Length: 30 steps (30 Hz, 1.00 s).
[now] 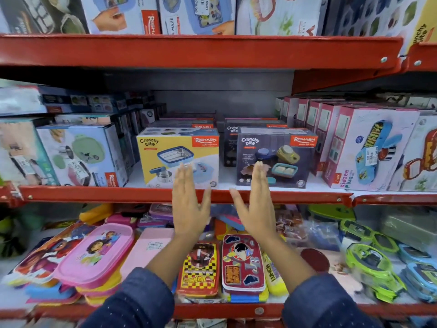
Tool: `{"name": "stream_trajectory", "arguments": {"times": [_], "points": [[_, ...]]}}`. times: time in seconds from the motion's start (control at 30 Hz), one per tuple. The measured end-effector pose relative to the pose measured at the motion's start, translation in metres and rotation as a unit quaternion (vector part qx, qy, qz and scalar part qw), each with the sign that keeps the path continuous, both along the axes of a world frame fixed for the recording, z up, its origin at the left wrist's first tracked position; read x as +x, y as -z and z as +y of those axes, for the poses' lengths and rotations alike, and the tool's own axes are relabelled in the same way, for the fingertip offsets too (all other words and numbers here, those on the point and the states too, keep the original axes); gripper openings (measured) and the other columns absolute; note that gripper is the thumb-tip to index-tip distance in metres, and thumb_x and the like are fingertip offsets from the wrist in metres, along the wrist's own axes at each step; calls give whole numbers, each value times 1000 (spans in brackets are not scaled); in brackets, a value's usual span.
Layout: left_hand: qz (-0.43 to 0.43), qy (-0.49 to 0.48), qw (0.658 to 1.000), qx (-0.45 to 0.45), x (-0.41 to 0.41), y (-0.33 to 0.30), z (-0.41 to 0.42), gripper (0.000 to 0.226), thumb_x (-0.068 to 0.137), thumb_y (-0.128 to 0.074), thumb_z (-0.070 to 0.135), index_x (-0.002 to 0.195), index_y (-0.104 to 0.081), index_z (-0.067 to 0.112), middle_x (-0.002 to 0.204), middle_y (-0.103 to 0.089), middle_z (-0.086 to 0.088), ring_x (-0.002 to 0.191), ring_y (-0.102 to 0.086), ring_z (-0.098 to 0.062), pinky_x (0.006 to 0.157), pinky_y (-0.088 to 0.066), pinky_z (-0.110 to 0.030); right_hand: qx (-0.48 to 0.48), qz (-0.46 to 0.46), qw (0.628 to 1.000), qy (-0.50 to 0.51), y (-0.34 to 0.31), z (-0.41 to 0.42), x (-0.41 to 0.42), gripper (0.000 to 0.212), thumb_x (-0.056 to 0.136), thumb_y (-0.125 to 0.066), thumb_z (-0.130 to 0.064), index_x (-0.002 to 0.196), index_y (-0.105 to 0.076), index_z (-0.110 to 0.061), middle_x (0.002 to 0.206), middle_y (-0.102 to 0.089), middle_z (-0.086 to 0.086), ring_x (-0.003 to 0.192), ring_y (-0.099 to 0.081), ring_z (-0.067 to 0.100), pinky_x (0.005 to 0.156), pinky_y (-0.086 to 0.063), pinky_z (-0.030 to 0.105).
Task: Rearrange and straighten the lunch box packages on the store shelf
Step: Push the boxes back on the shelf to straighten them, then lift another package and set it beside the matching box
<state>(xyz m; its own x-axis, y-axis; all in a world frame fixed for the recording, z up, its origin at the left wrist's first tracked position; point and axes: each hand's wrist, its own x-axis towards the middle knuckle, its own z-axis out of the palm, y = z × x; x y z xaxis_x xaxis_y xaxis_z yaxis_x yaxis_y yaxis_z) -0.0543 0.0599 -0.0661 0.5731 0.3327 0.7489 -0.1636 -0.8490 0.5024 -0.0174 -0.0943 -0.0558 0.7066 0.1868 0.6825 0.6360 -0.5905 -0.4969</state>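
Sleeves: two dark blue speckled sleeves (132, 301) enter from the near edge, one per forearm.
Left hand (189, 204): flat, fingers straight and close together, thumb apart; it holds nothing. Its fingertips overlap the lower front of the yellow box, but contact cannot be confirmed.
Right hand (255, 204): likewise flat and empty, fingers together, palm turned towards the left hand; fingertips overlap the lower front of the dark box.
Yellow box (177, 157): "Crunchy bite" package at the front of the middle shelf, left of the gap, face slightly angled.
Dark box (275, 157): matching package to the right, apart from the yellow one, with similar boxes stacked behind.
Middle shelf (94, 194): red lip just beyond the palms; more cartons stand at far left and far right, including a white and pink box (369, 147).
Lower shelf: loose lunch boxes lie beneath the forearms, among them a pink box (94, 254).
Stage (judgement): the hands appear poised to close the gap or square the two fronts.
Risk (judgement): an uneven push could skew a package or shove it into the rear stack; pulling forward could tip it over the lip onto the items below.
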Motion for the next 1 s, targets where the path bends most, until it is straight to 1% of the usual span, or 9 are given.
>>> {"name": "stream_trajectory", "arguments": {"times": [0.3, 0.4, 0.47, 0.53, 0.6, 0.67, 0.73, 0.87, 1.0], "points": [[53, 0, 978, -200, -12, -52, 86, 83, 96, -48, 45, 154, 3, 13, 164, 2, -7, 150, -1, -20, 115, -13, -32, 86, 186, 973, -111, -43, 65, 19, 82, 95, -49, -46, 155, -4, -14, 164, -11, 3, 150, -14, 20, 117, -17, 31], [86, 35, 967, -236, -10, -65, 102, 82, 94, -55, 44, 154, -8, 12, 157, -27, -7, 143, -29, -23, 112, -27, -36, 122, 261, 951, -114, -54, 73, 31, 75, 92, -49, -56, 150, -29, -13, 155, -37, 6, 141, -36, 26, 111, -32, 39], [90, 55, 963, -249, -12, -69, 108, 79, 90, -61, 48, 150, -25, 13, 133, -55, -1, 119, -54, -20, 96, -43, -34, 122, 241, 957, -107, -55, 75, 34, 60, 89, -51, -60, 116, -57, -7, 117, -66, 11, 108, -61, 28, 87, -48, 37], [76, 61, 961, -258, -14, -72, 111, 75, 81, -64, 62, 138, -45, 16, 118, -66, 3, 106, -62, -16, 91, -49, -35, 125, 216, 963, -102, -58, 75, 33, 53, 87, -54, -59, 95, -60, -7, 93, -68, 9, 87, -63, 25, 72, -47, 33], [39, 70, 961, -264, -17, -75, 111, 53, 81, -61, 64, 109, -58, 20, 93, -65, 9, 84, -61, -7, 77, -48, -29, 148, 206, 960, -121, -63, 73, 24, 52, 84, -54, -64, 103, -65, -17, 99, -70, -2, 93, -64, 17, 79, -49, 35], [4, 73, 951, -300, -22, -86, 113, 46, 82, -52, 70, 80, -51, 24, 71, -49, 6, 63, -49, -10, 62, -39, -29, 194, 219, 946, -138, -69, 70, 11, 64, 78, -47, -74, 111, -64, -22, 102, -66, -9, 94, -59, 8, 78, -45, 27], [1, 74, 929, -364, -32, -102, 119, 71, 70, -45, 88, 64, -36, 18, 63, -39, -5, 54, -39, -20, 54, -35, -38, 250, 232, 930, -138, -73, 69, 1, 73, 73, -40, -79, 110, -64, -21, 102, -65, -9, 93, -57, 7, 72, -40, 21], [62, 66, 904, -418, -47, -121, 129, 80, 61, -46, 93, 80, -57, 16, 76, -69, -22, 70, -69, -30, 67, -58, -38, 332, 206, 906, -161, -72, 67, -6, 35, 83, -54, -63, 82, -61, -28, 84, -64, -14, 79, -57, 2, 70, -41, 21], [52, 97, 894, -435, -57, -123, 132, 52, 77, -62, 67, 84, -62, 15, 69, -70, 0, 60, -70, -14, 53, -58, -26, 346, 207, 883, -239, -67, 61, -7, 36, 83, -69, -44, 105, -67, -16, 100, -73, -7, 91, -67, 1, 84, -51, 25]]}}
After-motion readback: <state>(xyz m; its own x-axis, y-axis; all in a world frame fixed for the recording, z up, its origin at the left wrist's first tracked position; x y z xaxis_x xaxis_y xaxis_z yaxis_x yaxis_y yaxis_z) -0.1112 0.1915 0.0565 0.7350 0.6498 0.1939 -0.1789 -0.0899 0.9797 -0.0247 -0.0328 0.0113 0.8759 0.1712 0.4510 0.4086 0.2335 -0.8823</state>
